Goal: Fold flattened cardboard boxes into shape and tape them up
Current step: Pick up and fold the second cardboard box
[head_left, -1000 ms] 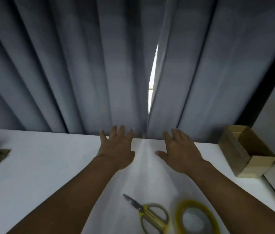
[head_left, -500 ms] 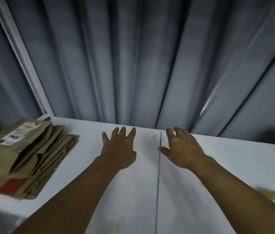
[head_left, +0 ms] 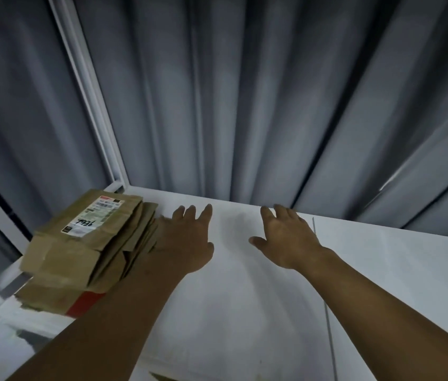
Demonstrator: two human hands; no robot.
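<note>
A stack of flattened brown cardboard boxes (head_left: 79, 243) lies at the left end of the white table (head_left: 245, 312); the top one carries a shipping label with handwriting. My left hand (head_left: 184, 240) hovers open, palm down, right beside the stack's right edge, with its little-finger side at or over the cardboard. My right hand (head_left: 286, 237) is spread open over bare table further right, holding nothing. Tape and scissors are out of view.
Grey curtains (head_left: 245, 105) hang behind the table's far edge. A white window frame (head_left: 90, 105) runs diagonally at the back left. A thin seam (head_left: 324, 298) crosses the tabletop to the right of my right hand.
The view has swung left: the scissors, tape roll and open box at the right have left the frame and the cardboard stack has come in. Both hands have moved left towards the stack.
</note>
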